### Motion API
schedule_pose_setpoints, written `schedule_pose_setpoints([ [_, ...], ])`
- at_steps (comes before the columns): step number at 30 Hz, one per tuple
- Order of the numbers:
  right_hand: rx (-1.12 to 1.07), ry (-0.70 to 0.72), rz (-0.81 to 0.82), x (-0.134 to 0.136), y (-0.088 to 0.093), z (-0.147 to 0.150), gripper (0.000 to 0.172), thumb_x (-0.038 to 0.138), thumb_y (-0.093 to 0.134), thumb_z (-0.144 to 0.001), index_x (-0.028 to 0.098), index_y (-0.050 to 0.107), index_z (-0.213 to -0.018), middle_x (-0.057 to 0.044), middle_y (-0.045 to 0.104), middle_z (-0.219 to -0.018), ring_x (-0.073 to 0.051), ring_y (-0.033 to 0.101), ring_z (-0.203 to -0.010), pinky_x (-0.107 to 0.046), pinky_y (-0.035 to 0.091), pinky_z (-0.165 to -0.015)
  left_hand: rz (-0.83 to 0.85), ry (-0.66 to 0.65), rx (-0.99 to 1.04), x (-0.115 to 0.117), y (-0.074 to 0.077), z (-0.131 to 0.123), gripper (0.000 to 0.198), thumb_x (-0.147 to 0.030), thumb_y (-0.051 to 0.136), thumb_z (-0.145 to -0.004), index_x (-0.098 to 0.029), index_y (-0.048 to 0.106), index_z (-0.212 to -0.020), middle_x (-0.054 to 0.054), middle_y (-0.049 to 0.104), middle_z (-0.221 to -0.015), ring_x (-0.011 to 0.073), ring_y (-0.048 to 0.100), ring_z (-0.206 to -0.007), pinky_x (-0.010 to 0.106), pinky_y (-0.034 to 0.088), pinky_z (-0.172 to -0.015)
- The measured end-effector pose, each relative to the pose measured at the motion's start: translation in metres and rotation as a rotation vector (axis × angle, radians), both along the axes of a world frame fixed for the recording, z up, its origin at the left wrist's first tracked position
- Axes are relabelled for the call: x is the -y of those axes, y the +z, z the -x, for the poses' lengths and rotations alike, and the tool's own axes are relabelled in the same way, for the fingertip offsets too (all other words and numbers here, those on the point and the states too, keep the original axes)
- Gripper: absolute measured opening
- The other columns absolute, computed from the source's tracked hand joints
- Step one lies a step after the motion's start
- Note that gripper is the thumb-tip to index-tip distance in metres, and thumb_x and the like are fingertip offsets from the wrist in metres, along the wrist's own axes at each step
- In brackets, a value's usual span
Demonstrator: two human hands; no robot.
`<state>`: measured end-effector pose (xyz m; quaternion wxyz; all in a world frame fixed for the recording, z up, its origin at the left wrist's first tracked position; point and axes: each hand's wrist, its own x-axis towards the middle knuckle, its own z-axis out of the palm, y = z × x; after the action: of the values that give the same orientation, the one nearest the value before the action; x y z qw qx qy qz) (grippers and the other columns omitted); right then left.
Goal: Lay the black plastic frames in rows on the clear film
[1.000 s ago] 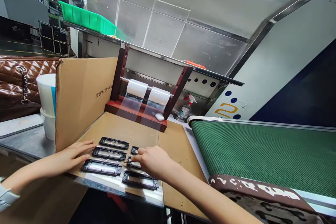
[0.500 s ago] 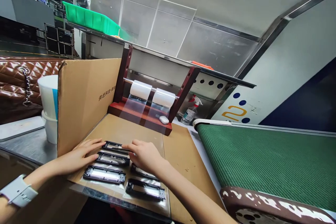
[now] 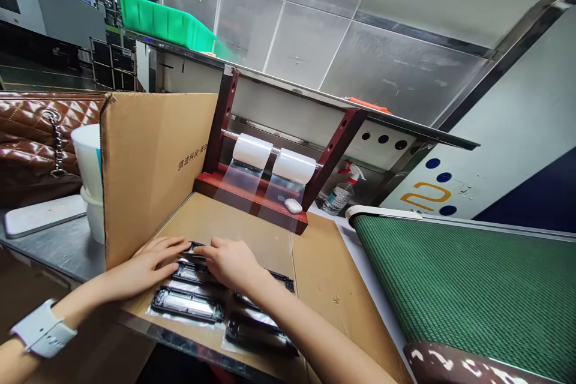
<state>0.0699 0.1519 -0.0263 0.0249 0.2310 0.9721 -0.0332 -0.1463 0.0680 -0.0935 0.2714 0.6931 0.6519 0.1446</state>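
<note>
My left hand (image 3: 155,258), a pale watch on its wrist, lies with fingers stretched out. Its fingertips touch the left end of the rearmost black plastic frame (image 3: 193,246), and the thumb rests by the frame (image 3: 191,273) in front of it. Over that rearmost frame, my right hand (image 3: 231,261) has its fingers bent together, the index fingertip low on the frame; what they pinch, if anything, is hidden. Nearer me lie another black frame (image 3: 188,305) on clear film and one more (image 3: 258,336) at right. My right forearm partly covers the right-hand frames.
A cardboard sheet (image 3: 315,264) covers the bench, with an upright cardboard panel (image 3: 157,174) at left. Behind stands a dark red holder (image 3: 252,195) with two film rolls (image 3: 294,166). A spray bottle (image 3: 339,197) and a green conveyor belt (image 3: 472,288) are at right.
My right hand has slid left along the rearmost frame, closer to my left hand. The left hand keeps its place at the frame's end. The whole view has shifted slightly.
</note>
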Motion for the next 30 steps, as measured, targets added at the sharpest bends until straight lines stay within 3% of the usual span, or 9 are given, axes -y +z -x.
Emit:
schedule_pose_setpoints([
  [5, 0.065, 0.008, 0.029, -0.001, 0.013, -0.005, 0.036, 0.020, 0.045, -0.093, 0.030, 0.059, -0.124, -0.002, 0.070, -0.095, -0.020, 0.068, -0.085, -0.028, 0.050, -0.065, -0.015, -0.001, 0.010, -0.001, -0.005, 0.002, 0.052, -0.047, 0.041, -0.089, -0.030, 0.043, -0.138, 0.006, 0.038, -0.154, 0.0271, 0.028, -0.143, 0.051, 0.020, -0.118],
  [16, 0.194, -0.017, -0.002, -0.005, 0.037, -0.053, 0.033, 0.020, 0.046, -0.092, 0.029, 0.061, -0.121, -0.002, 0.070, -0.097, -0.019, 0.068, -0.083, -0.027, 0.047, -0.063, -0.089, -0.016, 0.020, -0.002, -0.014, 0.007, 0.048, -0.049, 0.042, -0.090, -0.035, 0.044, -0.136, 0.004, 0.042, -0.151, 0.0278, 0.032, -0.141, 0.052, 0.025, -0.116],
  [24, 0.274, -0.014, -0.040, -0.009, 0.043, -0.086, 0.039, 0.015, 0.044, -0.090, 0.030, 0.061, -0.121, -0.002, 0.070, -0.095, -0.018, 0.067, -0.082, -0.025, 0.041, -0.055, -0.104, -0.025, 0.010, -0.003, -0.017, 0.010, 0.050, -0.053, 0.043, -0.089, -0.036, 0.043, -0.137, 0.004, 0.042, -0.151, 0.0274, 0.034, -0.141, 0.051, 0.027, -0.116],
  [30, 0.277, -0.062, -0.036, -0.003, 0.061, -0.098, 0.039, 0.014, 0.044, -0.089, 0.031, 0.063, -0.118, -0.003, 0.068, -0.094, -0.019, 0.066, -0.083, -0.026, 0.044, -0.061, -0.116, -0.030, 0.001, -0.002, -0.019, 0.011, 0.051, -0.054, 0.041, -0.089, -0.035, 0.043, -0.136, 0.004, 0.042, -0.151, 0.0269, 0.033, -0.141, 0.049, 0.025, -0.117],
])
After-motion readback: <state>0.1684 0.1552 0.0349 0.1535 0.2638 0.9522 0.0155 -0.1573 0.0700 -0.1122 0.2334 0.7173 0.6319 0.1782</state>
